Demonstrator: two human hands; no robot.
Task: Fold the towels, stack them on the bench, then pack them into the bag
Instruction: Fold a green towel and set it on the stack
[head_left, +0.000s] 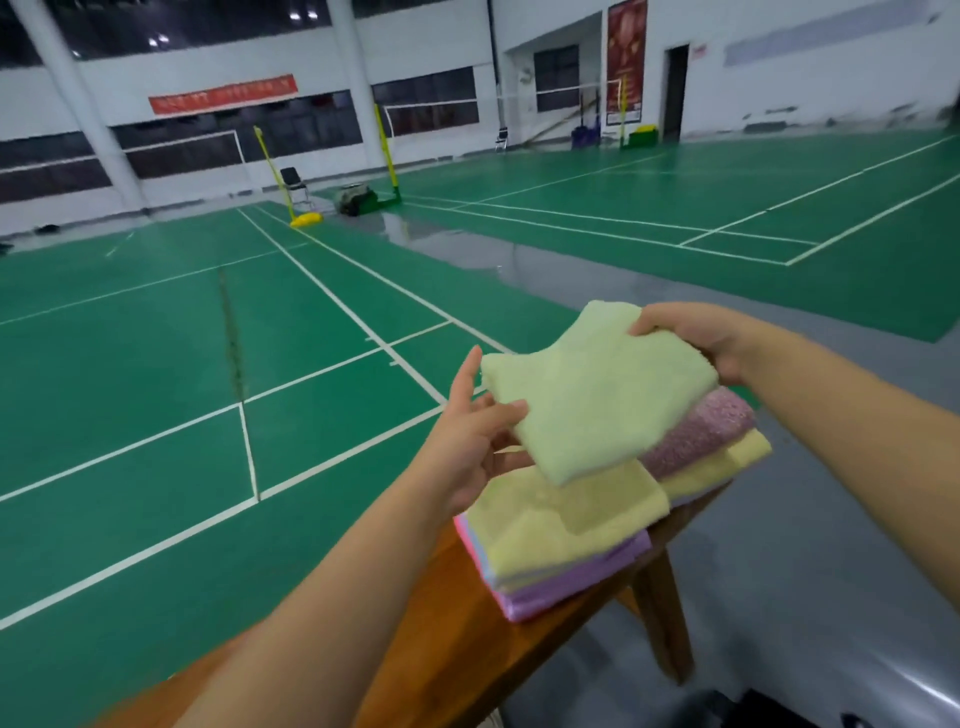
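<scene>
A folded pale green towel (597, 395) hangs in the air above the wooden bench (457, 639). My right hand (701, 335) grips its far right corner. My left hand (472, 431) holds its near left edge, thumb on top and fingers underneath. Below it on the bench lies a stack of folded towels (561, 540), yellow on top with purple, blue and pink layers under it. Behind that stack sit a mauve folded towel (701, 431) and a yellow one (717, 465). No bag is in view.
The bench stands on a grey floor strip (779, 571) beside green badminton courts (208, 364). Its leg (660, 613) shows under the towels. Net posts, a chair (293, 182) and a dark bag-like bundle (356, 200) stand far off.
</scene>
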